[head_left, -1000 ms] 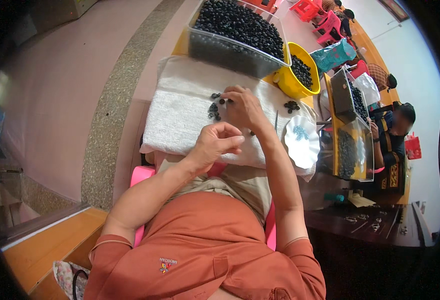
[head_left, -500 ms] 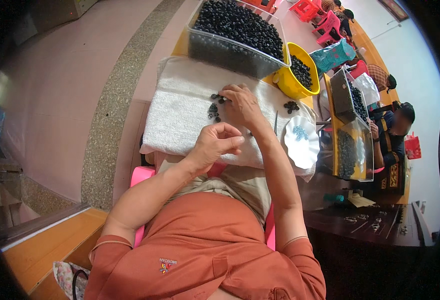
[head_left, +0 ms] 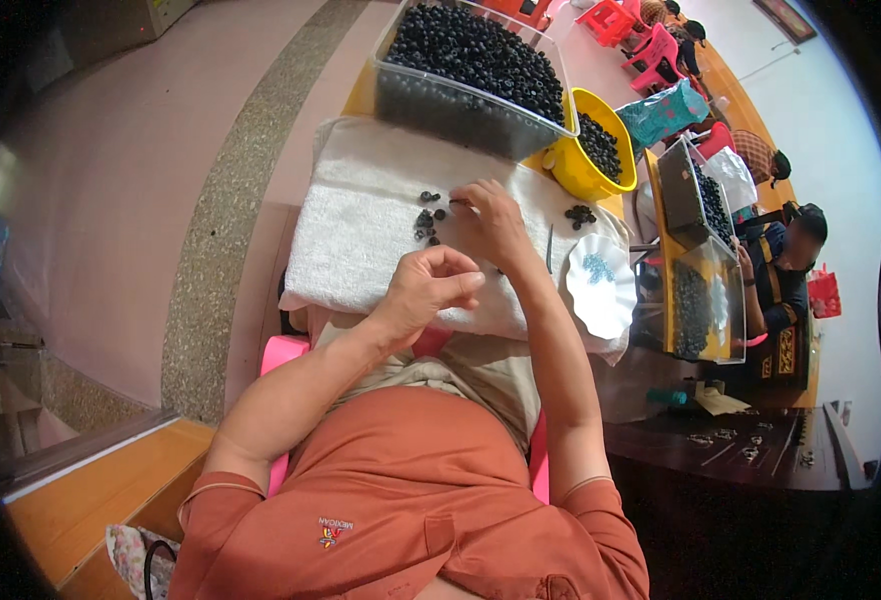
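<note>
My right hand (head_left: pixel 491 215) is over the white towel (head_left: pixel 346 235), thumb and fingertips closed on a small black part (head_left: pixel 457 202). Just left of it lies a loose cluster of small round black parts (head_left: pixel 427 222), some looking like rings. Nearer to me, my left hand (head_left: pixel 427 288) hovers by the towel's front with fingers curled in toward the thumb; whatever is in them, if anything, is hidden. To the right, a slim dark tool (head_left: pixel 550 248) rests on the towel beside a white scalloped plate (head_left: pixel 609 300) holding small pale-blue bits.
Beyond the towel stands a clear bin (head_left: pixel 441 105) heaped with black parts, and next to it a yellow basket (head_left: pixel 573 172) with more. A small pile of black parts (head_left: pixel 581 215) lies above the plate. A co-worker (head_left: pixel 791 255) sits at the right behind other clear bins (head_left: pixel 706 300).
My right hand has drawn slightly right and nearer, away from the black cluster, with a small black part at its fingertips. My left hand has hardly moved.
</note>
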